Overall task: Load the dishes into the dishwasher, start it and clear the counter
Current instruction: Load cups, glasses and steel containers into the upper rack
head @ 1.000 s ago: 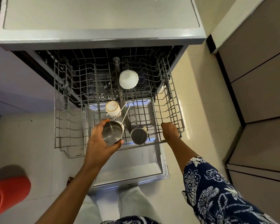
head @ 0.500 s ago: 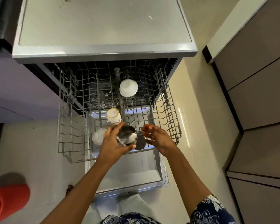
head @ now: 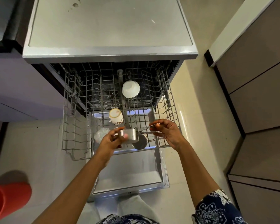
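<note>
- Steel cup (head: 130, 136): small, with a thin wire handle (head: 145, 128); held in the air over the front edge of the pulled-out upper rack (head: 74, 126), not resting on the wires.
- Long axis: body to handle runs left to right, handle rising slightly toward the person's right. Which way the mouth faces cannot be told.
- Left hand (head: 111, 141): fingers clenched round the cup body from the left side; thumb on the near face.
- Right hand (head: 166, 132): fingers pinched on the far tip of the wire handle. Both hands thus grasp the one object, left on the body, right on the handle.
- Directly below and just right of the held cup: second steel cup (head: 140, 142), already in the rack, lying on its side.
- Just left: a clear, frosted-looking item (head: 100, 135), identity unclear.
- Behind: patterned mug (head: 116, 116); further back, white bowl (head: 130, 89), upturned.
- Judgement: free slot lies between frosted item and second cup; placing requires tipping about the handle axis. Left hand is nearer that slot.
- Risk: wire handle snagging on tines.
- Dishwasher door (head: 129, 172) is down; loading is incomplete.
</note>
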The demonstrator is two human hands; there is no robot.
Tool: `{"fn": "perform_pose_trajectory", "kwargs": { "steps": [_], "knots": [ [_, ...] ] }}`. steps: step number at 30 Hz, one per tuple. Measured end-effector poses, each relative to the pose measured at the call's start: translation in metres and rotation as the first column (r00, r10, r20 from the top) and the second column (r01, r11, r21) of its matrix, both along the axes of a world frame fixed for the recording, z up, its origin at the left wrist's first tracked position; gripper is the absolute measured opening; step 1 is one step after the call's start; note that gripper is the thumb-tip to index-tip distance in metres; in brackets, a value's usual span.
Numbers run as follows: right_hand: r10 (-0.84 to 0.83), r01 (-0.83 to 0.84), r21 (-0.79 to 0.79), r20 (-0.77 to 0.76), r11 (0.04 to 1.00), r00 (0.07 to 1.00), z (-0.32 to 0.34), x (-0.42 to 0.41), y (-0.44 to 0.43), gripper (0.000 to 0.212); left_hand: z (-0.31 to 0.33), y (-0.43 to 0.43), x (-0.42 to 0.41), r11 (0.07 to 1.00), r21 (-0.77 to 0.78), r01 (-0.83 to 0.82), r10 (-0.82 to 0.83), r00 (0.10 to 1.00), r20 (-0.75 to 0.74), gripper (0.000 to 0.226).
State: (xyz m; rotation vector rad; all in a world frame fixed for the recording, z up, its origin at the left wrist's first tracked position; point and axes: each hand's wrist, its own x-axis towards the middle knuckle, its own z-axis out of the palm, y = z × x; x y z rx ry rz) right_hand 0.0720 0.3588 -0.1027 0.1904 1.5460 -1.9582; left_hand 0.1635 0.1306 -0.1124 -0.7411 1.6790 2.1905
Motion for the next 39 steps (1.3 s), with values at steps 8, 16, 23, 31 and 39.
{"fn": "perform_pose_trajectory", "kwargs": {
  "steps": [8,16,23,31,39],
  "knots": [
    [-0.391,0.387,0.231,-0.028,0.893,0.920,-0.028,-0.019,0.003,0.013,-0.058,0.011,0.037,0.482,-0.864,0.144,-0.329,0.944,-0.026,0.057],
    [-0.479,0.423,0.359,0.079,0.832,0.874,-0.075,-0.054,-0.011,0.015,-0.121,-0.012,0.058,0.184,-0.940,0.289,-0.366,0.907,0.207,0.075],
    [-0.489,0.409,0.364,0.162,0.837,0.857,-0.105,-0.069,-0.018,0.013,-0.128,-0.011,0.060,0.145,-0.953,0.267,-0.373,0.907,0.198,0.072],
    [-0.439,0.336,0.421,0.175,0.843,0.882,-0.125,-0.072,-0.015,0.028,-0.136,-0.011,0.062,0.115,-0.958,0.265,-0.364,0.908,0.207,0.072],
    [-0.495,0.407,0.339,0.233,0.848,0.837,-0.131,-0.071,-0.011,0.025,-0.132,-0.010,0.061,0.140,-0.956,0.259,-0.366,0.910,0.193,0.074]
  ]
}}
